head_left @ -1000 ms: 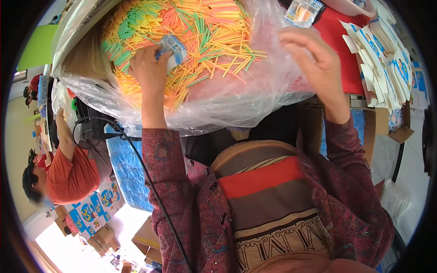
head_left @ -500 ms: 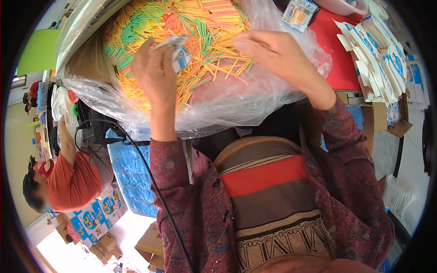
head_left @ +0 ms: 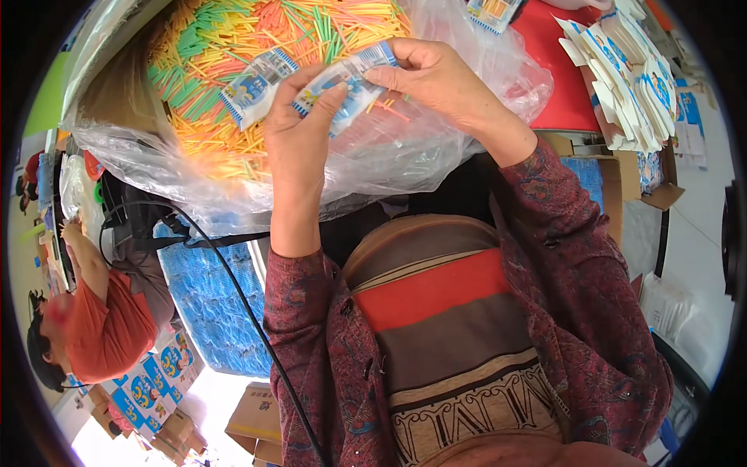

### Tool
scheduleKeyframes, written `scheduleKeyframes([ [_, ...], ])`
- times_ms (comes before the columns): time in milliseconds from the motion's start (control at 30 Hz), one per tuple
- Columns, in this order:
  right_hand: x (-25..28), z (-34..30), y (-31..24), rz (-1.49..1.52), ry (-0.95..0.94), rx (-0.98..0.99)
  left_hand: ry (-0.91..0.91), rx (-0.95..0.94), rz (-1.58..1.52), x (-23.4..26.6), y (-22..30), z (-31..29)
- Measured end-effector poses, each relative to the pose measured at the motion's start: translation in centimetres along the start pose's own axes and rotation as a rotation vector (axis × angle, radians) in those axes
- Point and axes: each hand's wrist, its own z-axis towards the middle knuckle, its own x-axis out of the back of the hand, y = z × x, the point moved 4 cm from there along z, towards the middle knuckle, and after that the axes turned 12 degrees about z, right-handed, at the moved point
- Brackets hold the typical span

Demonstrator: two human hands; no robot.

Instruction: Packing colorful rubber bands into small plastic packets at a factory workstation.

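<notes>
A small blue-and-white plastic packet (head_left: 348,87) is held between both hands above a heap of thin sticks (head_left: 187,82) in yellow, orange, pink and green. My left hand (head_left: 299,128) grips its left side, thumb on the front. At its top right corner, my right hand (head_left: 436,82) pinches the packet between thumb and fingers. A second, similar packet (head_left: 253,92) is just left of my left fingers; whether it is gripped there or only rests on the sticks I cannot tell. Clear plastic lining (head_left: 405,167) surrounds the heap.
A filled packet (head_left: 494,12) lies at the back right by a red surface (head_left: 537,50). Flat white-and-blue cartons (head_left: 634,82) are stacked at the right. A black cable (head_left: 249,292) hangs beside my left arm. A person in an orange shirt (head_left: 117,327) is at the left.
My right hand has moved left and now pinches the packet with my left hand. The left hand has turned, and two packets now show clearly. The view has shifted slightly.
</notes>
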Motion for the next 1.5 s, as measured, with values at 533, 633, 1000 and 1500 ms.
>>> scheduleKeyframes([
  [533,-1.1,-2.3,0.3,-0.907,-0.141,0.036,-0.364,0.016,0.004,-0.5,-3.3,-3.0],
  [633,-0.1,-0.9,-0.8,-0.556,-0.137,-0.07,-0.244,0.095,-0.008,1.0,-3.0,-2.3],
  [1000,-0.3,4.8,0.4,-1.358,-0.163,0.365,0.122,0.049,-0.282,3.5,-3.7,-1.6],
  [1500,-1.1,5.6,3.1,-1.473,-0.059,0.529,0.107,0.056,-0.327,3.4,-5.0,-0.8],
])
